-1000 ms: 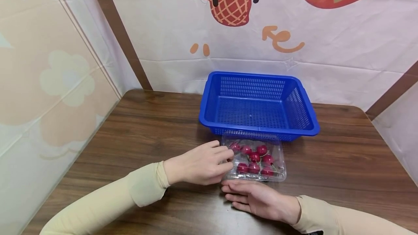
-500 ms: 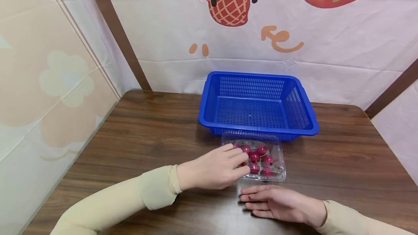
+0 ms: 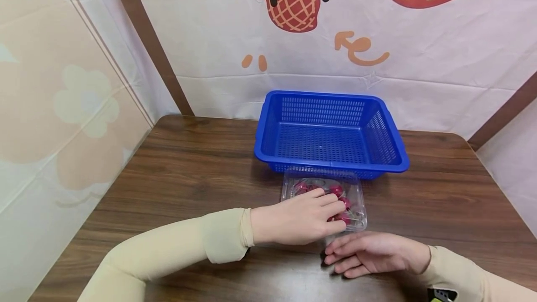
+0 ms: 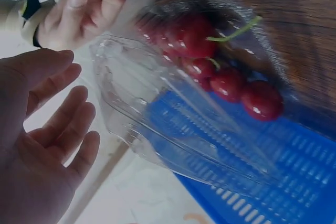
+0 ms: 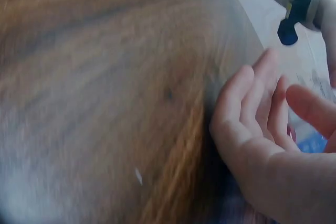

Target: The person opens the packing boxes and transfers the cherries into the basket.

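A clear plastic clamshell box (image 3: 360,206) of dark red cherries (image 3: 337,190) lies on the brown table in front of the blue basket. My left hand (image 3: 299,218) reaches over the box's near left part in the head view and hides several cherries. In the left wrist view the left hand (image 4: 31,166) has loosely bent fingers and nothing between them. The clear plastic (image 4: 142,98) stands between it and the cherries (image 4: 228,84), one with a green stem. Close to the box's front edge, my right hand (image 3: 379,251) lies sideways with relaxed fingers, also holding nothing (image 5: 268,150).
Right behind the box stands a blue perforated basket (image 3: 323,146) with nothing in it. The wood-grain table (image 3: 201,162) extends to both sides. A printed cloth (image 3: 209,27) hangs behind it, and another cloth panel runs along the left.
My left hand has moved right across the box, covering more cherries. The right hand has shifted right, away from the box's left corner. Box and basket stay in place.
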Tool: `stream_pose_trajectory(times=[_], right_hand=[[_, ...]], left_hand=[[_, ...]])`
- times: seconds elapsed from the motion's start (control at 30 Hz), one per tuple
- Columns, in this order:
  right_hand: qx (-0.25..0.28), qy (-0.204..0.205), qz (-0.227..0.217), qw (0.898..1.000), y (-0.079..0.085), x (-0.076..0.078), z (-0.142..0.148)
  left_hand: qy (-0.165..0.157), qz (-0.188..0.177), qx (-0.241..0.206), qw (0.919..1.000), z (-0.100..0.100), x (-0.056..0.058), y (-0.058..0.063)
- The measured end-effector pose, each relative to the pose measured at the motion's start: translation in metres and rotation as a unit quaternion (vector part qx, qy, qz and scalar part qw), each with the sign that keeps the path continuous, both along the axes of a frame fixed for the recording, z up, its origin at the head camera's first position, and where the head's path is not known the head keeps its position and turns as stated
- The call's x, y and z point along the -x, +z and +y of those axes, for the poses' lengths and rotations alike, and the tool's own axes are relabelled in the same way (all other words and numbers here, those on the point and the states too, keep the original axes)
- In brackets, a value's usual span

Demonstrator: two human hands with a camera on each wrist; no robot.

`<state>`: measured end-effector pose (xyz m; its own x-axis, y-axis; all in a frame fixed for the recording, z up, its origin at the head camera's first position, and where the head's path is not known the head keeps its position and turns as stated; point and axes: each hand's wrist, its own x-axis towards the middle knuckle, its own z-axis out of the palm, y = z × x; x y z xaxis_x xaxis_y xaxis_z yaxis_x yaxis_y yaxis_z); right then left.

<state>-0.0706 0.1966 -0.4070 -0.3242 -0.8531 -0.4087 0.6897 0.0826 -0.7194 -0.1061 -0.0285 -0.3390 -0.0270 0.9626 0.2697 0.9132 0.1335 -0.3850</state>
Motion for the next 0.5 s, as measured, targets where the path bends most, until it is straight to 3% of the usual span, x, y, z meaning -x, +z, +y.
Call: stream_pose_trajectory(times=[0.2, 0.5], right_hand=[[-0.008, 0.033, -0.001, 0.999, -0.002, 0.008, 0.015], [0.003, 0.047, 0.019, 0.999, -0.004, 0.023, 0.035]], left_hand=[[-0.003, 0.014, 0.005, 0.9999, 0.016, -0.007, 0.002], [-0.008, 0.018, -0.032, 0.9993, 0.035, -0.009, -0.003]])
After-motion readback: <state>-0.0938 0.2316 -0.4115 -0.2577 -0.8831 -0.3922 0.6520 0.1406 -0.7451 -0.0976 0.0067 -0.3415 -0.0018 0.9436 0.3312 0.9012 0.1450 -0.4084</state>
